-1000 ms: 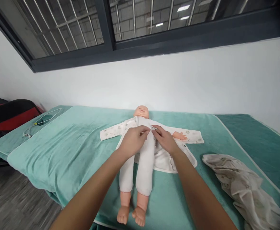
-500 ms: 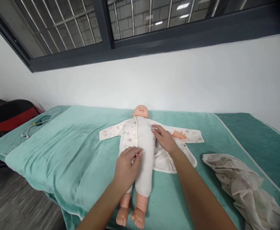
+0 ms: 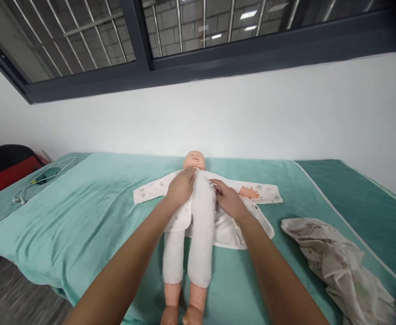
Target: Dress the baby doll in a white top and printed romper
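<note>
A baby doll [image 3: 194,160] lies on its back, head toward the wall, with white cloth on its body and legs. A white patterned jacket [image 3: 154,190] is spread under and over it; the left front lies across the torso, while the right front [image 3: 232,229] is folded out on the bed. My left hand [image 3: 181,186] rests on the jacket's left front near the doll's neck, fingers together, what they grip hidden. My right hand [image 3: 230,198] touches the right side of the doll's torso with bent fingers; whether cloth is pinched there is unclear.
A crumpled patterned garment [image 3: 336,262] lies at the right on the green bed cover [image 3: 93,216]. White cords [image 3: 49,174] are at the far left, beside a black and red chair [image 3: 10,167]. A wall and barred window stand behind.
My left hand has moved up from the doll's lower torso to near its neck. The jacket's left front now shows its lower edge over the legs. The view has shifted slightly.
</note>
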`<state>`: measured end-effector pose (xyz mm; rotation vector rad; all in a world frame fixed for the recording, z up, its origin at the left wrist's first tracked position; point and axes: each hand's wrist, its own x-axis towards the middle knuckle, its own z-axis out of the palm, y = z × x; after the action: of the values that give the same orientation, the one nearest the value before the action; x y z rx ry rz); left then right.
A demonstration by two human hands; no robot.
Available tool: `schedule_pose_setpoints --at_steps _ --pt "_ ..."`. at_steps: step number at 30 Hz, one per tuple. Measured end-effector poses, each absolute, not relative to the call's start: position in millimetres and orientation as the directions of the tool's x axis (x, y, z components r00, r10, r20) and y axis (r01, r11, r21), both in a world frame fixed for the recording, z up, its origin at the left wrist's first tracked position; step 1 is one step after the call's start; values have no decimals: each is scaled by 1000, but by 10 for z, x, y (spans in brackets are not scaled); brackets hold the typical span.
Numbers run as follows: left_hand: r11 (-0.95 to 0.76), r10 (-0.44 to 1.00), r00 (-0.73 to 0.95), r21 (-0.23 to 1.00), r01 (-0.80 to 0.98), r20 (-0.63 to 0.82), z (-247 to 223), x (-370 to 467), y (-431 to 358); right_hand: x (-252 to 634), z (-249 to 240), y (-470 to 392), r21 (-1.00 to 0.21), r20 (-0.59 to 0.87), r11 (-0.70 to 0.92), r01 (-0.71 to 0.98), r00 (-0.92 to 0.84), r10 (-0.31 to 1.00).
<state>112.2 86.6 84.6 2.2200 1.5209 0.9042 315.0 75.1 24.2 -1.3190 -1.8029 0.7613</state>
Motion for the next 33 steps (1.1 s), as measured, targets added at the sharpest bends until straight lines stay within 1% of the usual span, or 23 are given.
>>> schedule_pose_setpoints --at_steps 3,5,6,8,10,11,13,15,17,19,21,22,23,24,26,28,31,33 --pt "-435 893 295 485 759 340 900 1219 886 3233 318 747 -828 188 197 525 -71 980" --pt "-484 863 359 381 788 355 927 1288 905 3346 368 757 -870 187 119 478 98 978" --pt "-513 843 401 315 799 358 938 1331 921 3415 384 770 -892 207 94 442 216 954" --pt "-552 809 472 175 815 351 953 1453 965 3560 385 813 -924 241 61 378 451 859" --pt "-572 785 526 57 819 327 952 1631 1014 3682 345 870 -956 183 6 293 580 793" --pt "-588 773 557 14 809 302 943 1739 1035 3726 316 898 -969 129 -25 244 595 793" --pt "-638 748 630 -34 769 211 904 1974 1068 3780 256 946 -986 44 -58 157 576 816" --pt "-676 732 677 -43 736 79 841 2203 1091 3805 215 972 -991 30 -48 122 563 826" --pt "-675 738 675 -37 737 1 774 2384 1117 3834 202 980 -998 32 -3 59 587 809" --pt "-668 744 668 -26 743 0 730 2489 1155 3886 204 985 -990 14 95 -101 609 793" --pt "-670 742 670 -20 742 16 728 2511 1206 3960 204 1002 -936 -14 203 -288 606 795" --pt "-673 740 673 -24 740 11 745 2494 1234 4000 198 1018 -913 -18 232 -336 602 799" --pt "-676 737 676 -33 737 3 771 2460 1260 4038 189 1038 -923 -6 225 -312 597 802" --pt "-677 735 678 -44 734 -1 805 2416 1282 4071 176 1061 -953 14 190 -234 595 804" --pt "-677 734 679 -48 734 20 884 2309 1314 4109 147 1106 -997 61 79 -6 572 818" --pt "-670 740 669 -20 742 68 958 2205 1327 4096 127 1134 -984 86 -8 177 514 854" --pt "-652 757 644 58 756 115 1035 2090 1323 4009 130 1111 -960 89 -32 277 413 906" --pt "-647 761 639 65 760 112 1065 2040 1312 3960 154 1058 -930 102 -31 367 338 935"
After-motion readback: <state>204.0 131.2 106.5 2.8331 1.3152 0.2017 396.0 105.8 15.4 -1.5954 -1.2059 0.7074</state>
